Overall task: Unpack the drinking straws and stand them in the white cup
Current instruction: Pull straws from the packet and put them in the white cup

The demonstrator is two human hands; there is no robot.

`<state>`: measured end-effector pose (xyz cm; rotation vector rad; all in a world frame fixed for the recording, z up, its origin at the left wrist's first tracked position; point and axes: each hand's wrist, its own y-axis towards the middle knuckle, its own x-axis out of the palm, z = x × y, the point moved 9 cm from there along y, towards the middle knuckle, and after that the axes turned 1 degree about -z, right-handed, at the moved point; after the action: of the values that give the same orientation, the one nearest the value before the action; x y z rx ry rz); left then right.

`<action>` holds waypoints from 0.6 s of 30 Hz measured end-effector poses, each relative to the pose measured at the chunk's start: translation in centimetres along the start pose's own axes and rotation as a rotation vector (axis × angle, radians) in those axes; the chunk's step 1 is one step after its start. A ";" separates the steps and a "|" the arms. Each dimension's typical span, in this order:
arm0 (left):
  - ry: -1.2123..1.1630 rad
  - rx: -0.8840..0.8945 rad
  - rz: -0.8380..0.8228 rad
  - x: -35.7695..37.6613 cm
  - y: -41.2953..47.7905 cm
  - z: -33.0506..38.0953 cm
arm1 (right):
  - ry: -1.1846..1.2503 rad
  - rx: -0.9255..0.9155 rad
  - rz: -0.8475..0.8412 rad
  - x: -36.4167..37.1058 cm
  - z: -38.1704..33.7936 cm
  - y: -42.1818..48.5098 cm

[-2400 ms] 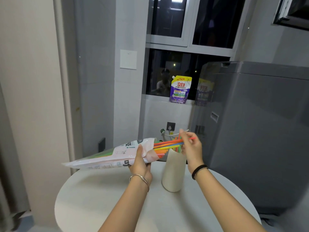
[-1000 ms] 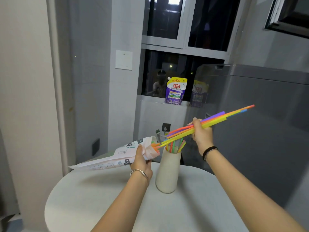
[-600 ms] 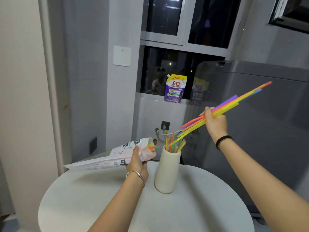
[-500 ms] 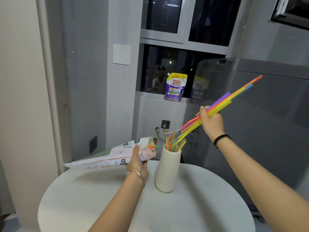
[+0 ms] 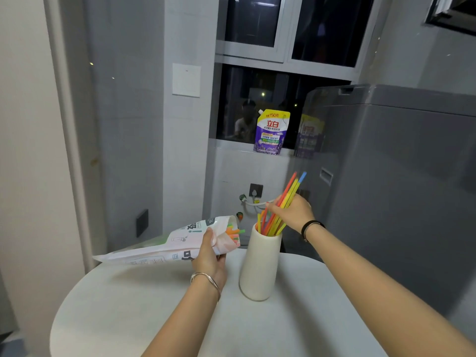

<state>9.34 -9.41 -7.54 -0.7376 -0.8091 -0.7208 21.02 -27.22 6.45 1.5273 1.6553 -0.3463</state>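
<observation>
A tall white cup (image 5: 258, 266) stands on the round white table (image 5: 159, 315). My right hand (image 5: 292, 212) grips a bundle of coloured straws (image 5: 289, 193) just above the cup's mouth; their lower ends are inside the cup and their tops lean up to the right. Other straws stand in the cup beside them. My left hand (image 5: 210, 256) holds the white straw packet (image 5: 170, 244) near its open end, left of the cup. The packet lies almost level, and several short coloured straw tips (image 5: 234, 233) stick out of its mouth.
A grey washing machine (image 5: 391, 191) stands close behind the table on the right. A purple detergent pouch (image 5: 271, 132) sits on the window sill. A wall socket and hose (image 5: 255, 195) are behind the cup. A white wall and door frame lie to the left.
My right hand drew a bundle of straws out of the packet, swung it up to the right, then brought it down so the lower ends went into the cup. The left hand kept the packet still.
</observation>
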 end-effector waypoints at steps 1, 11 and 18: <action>0.002 -0.002 -0.002 0.0 0.0 0.0 | -0.018 -0.015 0.016 -0.1 0.0 0.0; -0.007 -0.012 0.005 0.1 -1.2 0.2 | -0.046 -0.196 -0.106 0.9 -1.9 -0.9; 0.040 -0.029 -0.028 0.2 -2.6 0.7 | 0.220 -0.248 0.247 -1.4 -4.5 -5.3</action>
<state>7.12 -10.35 -6.30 -0.7369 -0.7749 -0.7719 14.30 -26.25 8.49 1.5983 1.5823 0.1586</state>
